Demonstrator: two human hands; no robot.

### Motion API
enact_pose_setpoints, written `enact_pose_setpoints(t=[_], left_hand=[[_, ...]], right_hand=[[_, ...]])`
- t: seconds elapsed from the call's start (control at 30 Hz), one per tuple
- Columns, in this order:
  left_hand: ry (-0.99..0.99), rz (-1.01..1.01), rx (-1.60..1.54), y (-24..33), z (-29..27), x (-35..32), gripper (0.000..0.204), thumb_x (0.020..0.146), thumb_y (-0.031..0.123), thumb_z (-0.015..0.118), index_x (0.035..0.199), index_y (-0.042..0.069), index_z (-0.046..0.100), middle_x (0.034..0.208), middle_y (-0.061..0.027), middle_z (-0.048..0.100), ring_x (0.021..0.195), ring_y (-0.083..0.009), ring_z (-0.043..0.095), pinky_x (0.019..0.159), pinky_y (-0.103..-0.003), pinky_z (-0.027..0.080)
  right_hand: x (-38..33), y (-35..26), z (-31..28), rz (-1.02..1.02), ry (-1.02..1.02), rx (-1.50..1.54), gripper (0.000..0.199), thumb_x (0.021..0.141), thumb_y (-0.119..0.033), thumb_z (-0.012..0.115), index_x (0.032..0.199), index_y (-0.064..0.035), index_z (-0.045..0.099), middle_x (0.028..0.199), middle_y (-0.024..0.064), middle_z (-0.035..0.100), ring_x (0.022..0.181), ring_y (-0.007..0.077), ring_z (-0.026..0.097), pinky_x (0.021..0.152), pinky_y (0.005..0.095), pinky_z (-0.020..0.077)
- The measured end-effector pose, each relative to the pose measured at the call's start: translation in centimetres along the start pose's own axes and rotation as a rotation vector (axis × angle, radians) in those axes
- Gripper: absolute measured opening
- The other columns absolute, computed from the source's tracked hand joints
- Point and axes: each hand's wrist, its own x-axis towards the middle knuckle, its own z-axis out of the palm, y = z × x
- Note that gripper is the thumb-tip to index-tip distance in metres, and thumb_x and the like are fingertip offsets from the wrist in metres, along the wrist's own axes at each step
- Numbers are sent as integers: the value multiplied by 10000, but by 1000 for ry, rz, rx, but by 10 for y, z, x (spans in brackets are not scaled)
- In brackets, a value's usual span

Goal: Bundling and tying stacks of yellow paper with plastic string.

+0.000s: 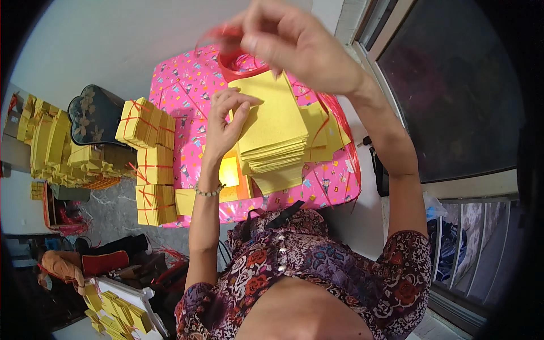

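Hovering nearest the camera, the right grip (300, 51) is apparently pinching a red strip (212, 35), though motion blur is hiding the exact contact; its height is probably keeping the strip off the paper. Lower and to its left, the left grip (229, 119) is resting loosely spread, thumb apart, on the left edge of a yellow paper stack (275, 122), presumably steadying the sheets. Just past the left grip, a red ring-shaped holder (226, 71) is sitting beyond the stack, perhaps placed for easy reach. Beneath everything, the bench (187, 136) is wearing a pink cover with small printed figures; no brand, label or lettering is showing legibly. Left of the left grip, yellow bundles (156, 164) are standing along the bench's edge, crossed by red strips that are likely holding their sheets together. Farther left, a dark floral chair (93, 107) is standing before a yellow heap (54, 141).
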Motion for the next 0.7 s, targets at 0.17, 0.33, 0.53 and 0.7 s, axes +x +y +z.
enact_pose_setpoints(t=[0.17,0.33,0.53,0.7], left_hand=[[94,-256,-254,-8,6,-11,299,860,150,536,1141,64,590,923,-73,600,996,-211,475,949,-361,355],[26,-87,-309,3,1,-7,480,865,231,459,1320,76,469,1068,-106,600,1126,-222,416,1001,-384,321],[-18,-153,-271,2,0,-8,395,961,239,349,1269,65,525,1081,-105,588,1170,-254,400,1044,-390,271],[-39,-9,-42,2,2,-4,384,989,236,303,1199,51,566,1093,-110,576,1191,-288,386,1048,-397,260]], right_hand=[[-38,-3,20,262,-369,-336,150,871,-147,544,839,-11,490,736,112,610,740,244,631,652,355,490],[-76,35,8,482,-283,-568,137,855,-127,579,873,-16,502,752,84,561,680,187,569,625,312,452],[-86,33,4,635,-191,-497,129,851,-120,596,856,-4,541,751,66,579,660,143,561,612,284,453],[-101,32,-5,272,82,-692,122,840,-127,618,857,-18,566,723,58,580,655,152,568,621,286,464]])
